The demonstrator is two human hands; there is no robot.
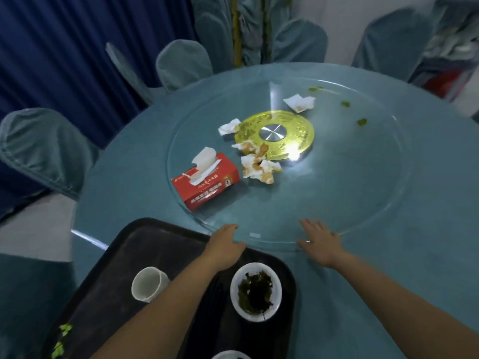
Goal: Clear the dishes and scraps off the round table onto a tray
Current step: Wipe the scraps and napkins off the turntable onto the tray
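A round table [129, 182] in teal cloth carries a glass turntable [337, 198] with a gold hub [274, 134]. Both my hands rest flat on the turntable's near rim: my left hand [225, 244] by the tray corner, my right hand [320, 240] further right, each empty with fingers apart. Crumpled napkins with food scraps [258, 165] lie near the hub, another napkin [299, 102] behind it. A red tissue box [207, 182] stands left of them. The black tray [124, 268] at the near edge holds a white cup [149, 283] and a bowl of dark greens [255, 291].
Green scraps [361, 122] dot the far right of the glass. Teal-covered chairs [39, 149] ring the table, with a dark blue curtain [64, 47] at the left. More green bits [61, 340] lie on the tray's near left, and another bowl's rim [230, 354] shows at the bottom edge.
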